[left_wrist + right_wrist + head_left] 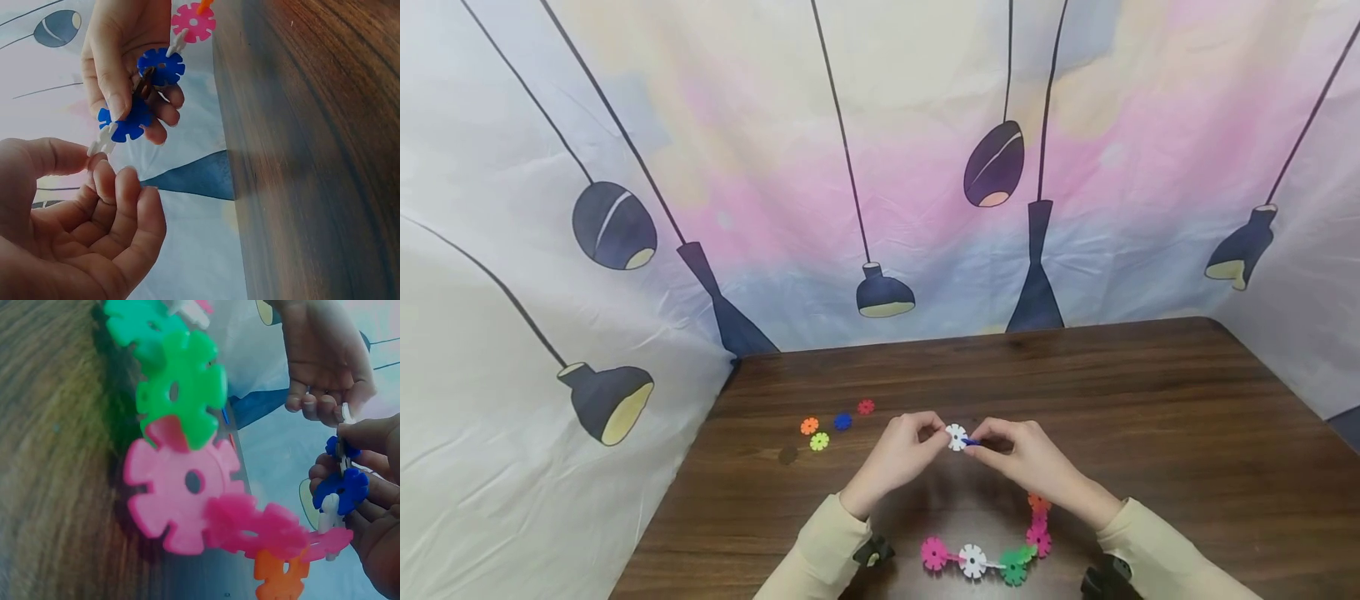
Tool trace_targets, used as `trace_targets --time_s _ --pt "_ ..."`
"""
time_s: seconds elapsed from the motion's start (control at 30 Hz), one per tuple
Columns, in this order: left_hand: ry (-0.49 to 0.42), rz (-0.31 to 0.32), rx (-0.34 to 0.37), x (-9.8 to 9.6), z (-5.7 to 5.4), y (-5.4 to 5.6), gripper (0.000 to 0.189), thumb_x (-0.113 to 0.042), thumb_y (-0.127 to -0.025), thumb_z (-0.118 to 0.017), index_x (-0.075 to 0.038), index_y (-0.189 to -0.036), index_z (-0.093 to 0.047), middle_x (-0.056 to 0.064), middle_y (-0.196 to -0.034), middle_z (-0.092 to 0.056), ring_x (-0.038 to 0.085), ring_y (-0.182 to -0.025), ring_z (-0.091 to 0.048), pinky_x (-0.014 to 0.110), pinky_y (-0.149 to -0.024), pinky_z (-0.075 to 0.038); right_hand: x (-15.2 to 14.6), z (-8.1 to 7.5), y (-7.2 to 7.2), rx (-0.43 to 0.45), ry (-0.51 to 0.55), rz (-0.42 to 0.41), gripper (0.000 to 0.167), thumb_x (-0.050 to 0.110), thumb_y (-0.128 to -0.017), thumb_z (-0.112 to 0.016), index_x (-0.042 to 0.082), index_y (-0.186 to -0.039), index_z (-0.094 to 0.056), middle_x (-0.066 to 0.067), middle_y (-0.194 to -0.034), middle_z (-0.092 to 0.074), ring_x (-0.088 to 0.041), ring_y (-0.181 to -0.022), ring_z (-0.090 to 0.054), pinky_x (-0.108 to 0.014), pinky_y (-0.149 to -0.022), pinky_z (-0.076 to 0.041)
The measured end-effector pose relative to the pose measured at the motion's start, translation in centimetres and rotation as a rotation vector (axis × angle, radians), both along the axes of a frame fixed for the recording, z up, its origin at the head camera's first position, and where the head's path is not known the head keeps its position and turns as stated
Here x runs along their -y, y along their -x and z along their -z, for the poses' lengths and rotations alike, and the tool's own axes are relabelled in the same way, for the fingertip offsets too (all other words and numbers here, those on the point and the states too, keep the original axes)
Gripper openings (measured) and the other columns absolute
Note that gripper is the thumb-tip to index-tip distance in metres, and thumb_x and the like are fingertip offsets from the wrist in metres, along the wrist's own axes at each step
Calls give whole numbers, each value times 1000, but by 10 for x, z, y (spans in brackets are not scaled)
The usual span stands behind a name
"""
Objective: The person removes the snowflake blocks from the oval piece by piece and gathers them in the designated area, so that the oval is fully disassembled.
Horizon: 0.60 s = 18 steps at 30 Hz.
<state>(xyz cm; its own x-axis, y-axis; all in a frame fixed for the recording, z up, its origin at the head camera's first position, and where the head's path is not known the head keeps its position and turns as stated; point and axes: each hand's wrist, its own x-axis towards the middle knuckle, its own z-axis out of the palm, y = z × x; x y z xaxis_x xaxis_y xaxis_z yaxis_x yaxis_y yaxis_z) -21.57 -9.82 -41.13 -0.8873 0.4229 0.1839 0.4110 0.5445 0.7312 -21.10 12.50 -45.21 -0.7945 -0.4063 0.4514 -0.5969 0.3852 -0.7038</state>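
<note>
Between thumb and index finger, my left hand [901, 450] pinches a white notched flower disc [956, 437], seen edge-on in the left wrist view. My right hand [1036, 461] grips a blue flower disc [128, 123] at the end of a linked chain; the white disc meets its notched edge. Behind that blue disc come a brown disc [144, 82], partly hidden by fingers, and another blue disc [161, 67]. From the right hand the chain hangs in a curve through pink [187, 487], orange [281, 575] and green [181, 387] discs to a far pink disc [934, 553].
Loose orange [808, 426], yellow [819, 442], blue [843, 422], red [867, 407] and brown [787, 455] discs lie on the wooden table [1150, 400], left of the hands. A cloth backdrop [760, 150] printed with lamps stands behind the table.
</note>
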Motion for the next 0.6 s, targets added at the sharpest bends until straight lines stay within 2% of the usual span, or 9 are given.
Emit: trace_targets --time_s 0.17,0.3,0.43,0.6 --pt "7 87 74 0 0 0 20 -23 -101 -62 -8 -90 -69 -1 -68 -62 6 -53 -47 22 -49 -38 0 -1 -2 -8 6 -21 5 27 -95 -73 26 -99 -75 12 -96 -73 -6 -88 -68 -27 -71 -58" --pt "10 124 81 0 -1 1 23 -25 -101 -63 -7 -90 -69 6 -72 -66 6 -58 -51 21 -53 -41 0 -2 -3 -24 13 -23 5 27 -95 -72 26 -98 -75 11 -96 -73 -7 -87 -69 -27 -70 -58" --pt "-5 126 72 1 0 1 23 -26 -101 -64 -7 -88 -69 9 -74 -67 6 -60 -52 22 -56 -43 0 -1 -3 -55 28 -8 3 25 -93 -74 27 -96 -75 13 -92 -73 -5 -82 -68 -27 -68 -58" --pt "-36 74 19 -2 1 -3 21 -28 -100 -64 -13 -87 -70 -2 -67 -62 5 -57 -51 22 -54 -43 2 -1 -4 -116 51 32 7 21 -91 -77 26 -95 -75 14 -91 -72 -4 -81 -67 -28 -67 -57"
